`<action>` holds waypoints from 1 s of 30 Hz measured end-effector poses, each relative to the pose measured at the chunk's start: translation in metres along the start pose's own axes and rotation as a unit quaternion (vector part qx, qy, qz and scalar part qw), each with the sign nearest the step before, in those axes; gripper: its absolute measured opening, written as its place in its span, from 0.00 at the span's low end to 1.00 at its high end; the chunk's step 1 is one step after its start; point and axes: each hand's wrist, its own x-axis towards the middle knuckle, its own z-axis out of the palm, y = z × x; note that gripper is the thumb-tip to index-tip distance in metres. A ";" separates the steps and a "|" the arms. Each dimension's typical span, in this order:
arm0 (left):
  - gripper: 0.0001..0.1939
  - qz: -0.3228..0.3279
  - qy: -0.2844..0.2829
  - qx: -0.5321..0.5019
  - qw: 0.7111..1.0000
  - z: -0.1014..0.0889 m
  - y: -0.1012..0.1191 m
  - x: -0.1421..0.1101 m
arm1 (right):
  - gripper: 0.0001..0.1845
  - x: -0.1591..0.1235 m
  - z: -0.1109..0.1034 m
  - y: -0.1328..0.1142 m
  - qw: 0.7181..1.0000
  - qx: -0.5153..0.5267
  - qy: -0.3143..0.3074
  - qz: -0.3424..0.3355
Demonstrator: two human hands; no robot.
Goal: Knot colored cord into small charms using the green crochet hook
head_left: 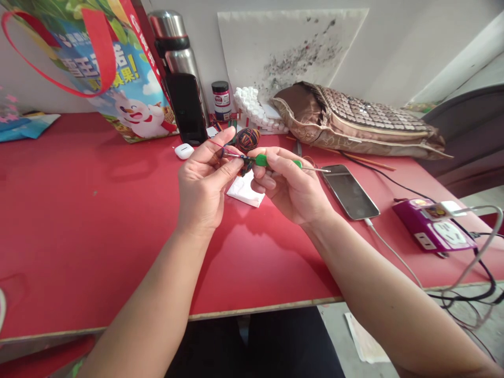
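My right hand (289, 184) is closed on a crochet hook (261, 160) with a green grip, its metal shaft sticking out both ways. The hook's left end meets a small dark piece of crochet (246, 167), pinched between the thumb and fingers of my left hand (208, 184). A strand of reddish yarn (217, 144) runs over my left forefinger. Just behind my hands sits a ball of multicoloured dark yarn (248, 138). Much of the crochet piece is hidden by my fingers. A folded white tissue (247, 190) lies on the table below.
On the red table (98, 236) are a phone on a cable (350, 191), a purple power strip (433, 226), a white earphone case (184, 151), a dark upright phone (187, 107), a steel flask (169, 26), a jar (221, 100), a printed bag (137, 113) and a brown cushion (354, 121).
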 end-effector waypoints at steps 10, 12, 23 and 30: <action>0.17 -0.016 0.005 0.020 1.000 0.002 0.002 0.001 | 0.08 0.000 0.000 0.001 1.000 -0.007 0.009 -0.005; 0.17 -0.025 0.003 0.026 0.999 0.002 0.002 0.001 | 0.09 0.000 0.002 0.000 1.000 -0.014 0.007 -0.009; 0.23 -0.024 0.012 0.013 1.000 -0.004 0.001 0.009 | 0.14 0.002 -0.010 0.003 0.989 -0.132 0.000 -0.072; 0.18 -0.137 0.018 -0.076 0.987 -0.006 0.003 0.012 | 0.04 0.000 0.005 -0.027 0.959 -0.259 -0.082 -0.077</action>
